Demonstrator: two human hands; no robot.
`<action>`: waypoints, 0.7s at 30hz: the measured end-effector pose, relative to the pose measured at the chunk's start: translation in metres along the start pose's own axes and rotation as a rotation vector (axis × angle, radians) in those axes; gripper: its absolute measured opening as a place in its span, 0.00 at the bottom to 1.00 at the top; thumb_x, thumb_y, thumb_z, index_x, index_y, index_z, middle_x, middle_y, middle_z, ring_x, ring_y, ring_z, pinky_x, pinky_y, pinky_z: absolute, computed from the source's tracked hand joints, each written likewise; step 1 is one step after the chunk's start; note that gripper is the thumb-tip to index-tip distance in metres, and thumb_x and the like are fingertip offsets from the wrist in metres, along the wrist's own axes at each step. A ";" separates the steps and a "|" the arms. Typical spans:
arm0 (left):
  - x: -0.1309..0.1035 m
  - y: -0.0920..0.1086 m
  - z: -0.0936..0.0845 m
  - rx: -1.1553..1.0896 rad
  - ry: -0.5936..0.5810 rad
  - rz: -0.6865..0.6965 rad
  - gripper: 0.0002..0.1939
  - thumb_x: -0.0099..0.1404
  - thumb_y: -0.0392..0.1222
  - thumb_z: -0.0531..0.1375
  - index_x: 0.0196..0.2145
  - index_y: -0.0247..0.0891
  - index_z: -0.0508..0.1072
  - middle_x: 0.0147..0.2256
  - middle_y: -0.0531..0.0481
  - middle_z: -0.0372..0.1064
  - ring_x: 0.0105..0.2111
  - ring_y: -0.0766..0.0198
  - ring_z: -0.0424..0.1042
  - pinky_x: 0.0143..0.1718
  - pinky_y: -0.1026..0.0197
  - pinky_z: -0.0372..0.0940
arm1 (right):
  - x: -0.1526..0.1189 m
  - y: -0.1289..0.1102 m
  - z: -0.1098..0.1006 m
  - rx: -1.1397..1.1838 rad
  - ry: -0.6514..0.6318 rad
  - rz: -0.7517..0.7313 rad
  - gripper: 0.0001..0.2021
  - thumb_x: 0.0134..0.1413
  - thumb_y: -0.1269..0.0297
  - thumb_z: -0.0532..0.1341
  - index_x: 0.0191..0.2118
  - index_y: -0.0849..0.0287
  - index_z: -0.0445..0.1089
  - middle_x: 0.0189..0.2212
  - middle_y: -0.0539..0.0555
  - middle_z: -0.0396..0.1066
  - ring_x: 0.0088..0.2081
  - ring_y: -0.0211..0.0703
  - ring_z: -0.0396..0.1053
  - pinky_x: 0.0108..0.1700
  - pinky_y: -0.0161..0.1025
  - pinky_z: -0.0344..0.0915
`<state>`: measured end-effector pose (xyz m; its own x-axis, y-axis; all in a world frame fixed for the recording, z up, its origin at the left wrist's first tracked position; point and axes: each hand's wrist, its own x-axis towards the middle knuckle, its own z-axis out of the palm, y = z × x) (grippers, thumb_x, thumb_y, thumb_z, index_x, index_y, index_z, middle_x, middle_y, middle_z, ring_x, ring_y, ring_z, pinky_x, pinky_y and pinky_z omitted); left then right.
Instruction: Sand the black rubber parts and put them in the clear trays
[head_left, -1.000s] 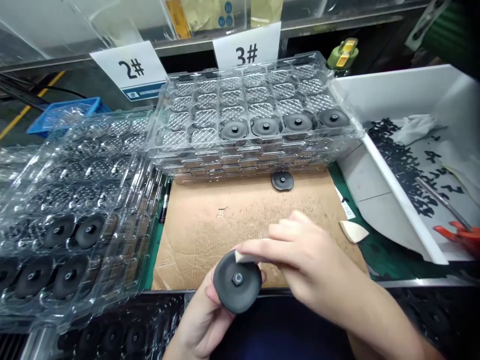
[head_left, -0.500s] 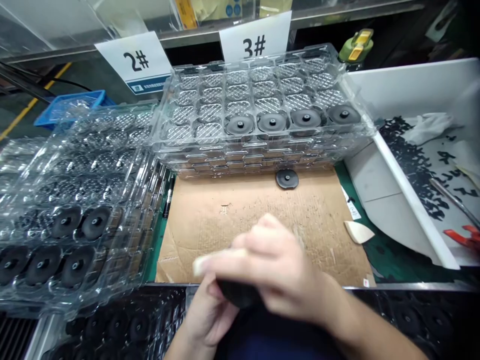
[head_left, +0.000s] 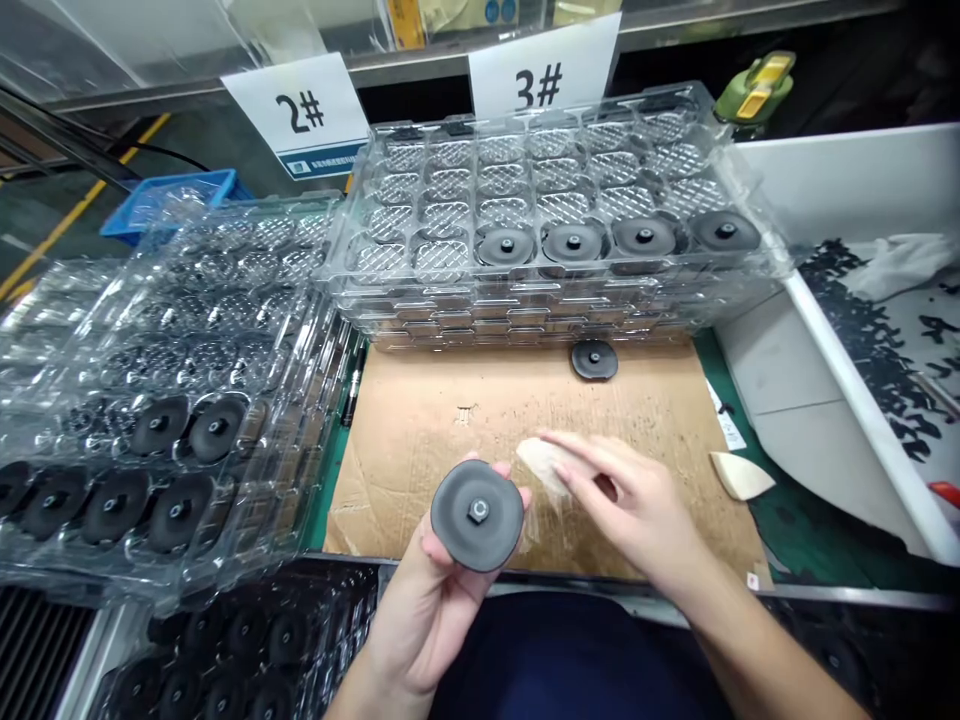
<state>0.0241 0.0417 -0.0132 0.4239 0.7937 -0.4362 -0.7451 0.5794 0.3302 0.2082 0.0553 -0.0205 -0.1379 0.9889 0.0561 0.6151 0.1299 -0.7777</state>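
My left hand point(head_left: 442, 600) holds a black rounded disc point(head_left: 491, 545) with a small central hub, its hub side facing up toward me. To the right of it, my right hand point(head_left: 637, 500) pinches a cream-coloured, wedge-shaped pad point(head_left: 538, 458) between thumb and fingers, apart from the disc. Both hands are over the near part of a cardboard sheet point(head_left: 420, 400). A second black disc point(head_left: 595, 360) lies on the cardboard at its far side. Another cream wedge pad point(head_left: 741, 476) rests at the cardboard's right edge.
Stacked clear plastic trays point(head_left: 450, 215) stand behind the cardboard, several discs in the front row. More clear trays point(head_left: 247, 330) with discs are at left. A white bin point(head_left: 840, 400) at right holds small black pieces. Dark discs point(head_left: 225, 690) sit in a tray below the table edge.
My right hand has moved away from the disc to the right with the cream pad. The disc, mostly hidden before, now shows fully in my left hand. The view has shifted slightly.
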 end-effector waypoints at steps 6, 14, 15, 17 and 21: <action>-0.001 0.002 0.000 0.117 0.105 -0.010 0.22 0.54 0.45 0.63 0.48 0.50 0.69 0.48 0.53 0.70 0.49 0.61 0.66 0.51 0.63 0.61 | 0.007 -0.074 -0.014 0.172 0.014 -0.407 0.14 0.55 0.75 0.53 0.47 0.66 0.66 0.35 0.55 0.72 0.34 0.40 0.67 0.38 0.39 0.62; -0.004 0.006 0.002 0.166 0.120 0.036 0.18 0.49 0.45 0.67 0.40 0.47 0.75 0.41 0.53 0.74 0.49 0.58 0.67 0.51 0.61 0.61 | 0.022 -0.078 -0.002 0.108 -0.023 -0.383 0.14 0.58 0.72 0.50 0.48 0.65 0.65 0.33 0.55 0.71 0.33 0.41 0.65 0.38 0.40 0.58; -0.006 0.007 0.003 0.150 0.116 0.016 0.19 0.50 0.44 0.66 0.42 0.48 0.74 0.43 0.54 0.73 0.49 0.59 0.67 0.51 0.60 0.61 | 0.020 -0.077 -0.004 0.133 -0.051 -0.419 0.13 0.58 0.72 0.50 0.47 0.65 0.65 0.33 0.54 0.71 0.34 0.40 0.65 0.38 0.40 0.59; -0.009 0.011 0.003 0.145 0.109 -0.007 0.23 0.48 0.44 0.67 0.44 0.50 0.72 0.46 0.54 0.71 0.48 0.59 0.68 0.50 0.61 0.61 | 0.010 -0.074 -0.013 0.161 -0.176 -0.419 0.12 0.56 0.74 0.52 0.45 0.62 0.66 0.33 0.52 0.71 0.34 0.37 0.66 0.38 0.36 0.59; -0.009 0.011 0.006 0.172 0.081 -0.005 0.29 0.40 0.48 0.70 0.43 0.48 0.73 0.46 0.53 0.71 0.49 0.58 0.66 0.51 0.61 0.60 | -0.003 -0.068 -0.031 -0.061 -0.081 -0.253 0.14 0.55 0.76 0.53 0.46 0.59 0.67 0.26 0.49 0.68 0.26 0.36 0.61 0.31 0.36 0.56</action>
<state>0.0151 0.0425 -0.0005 0.3798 0.7771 -0.5019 -0.6411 0.6122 0.4627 0.1909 0.0457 0.0519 -0.3529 0.9159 0.1915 0.5989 0.3783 -0.7058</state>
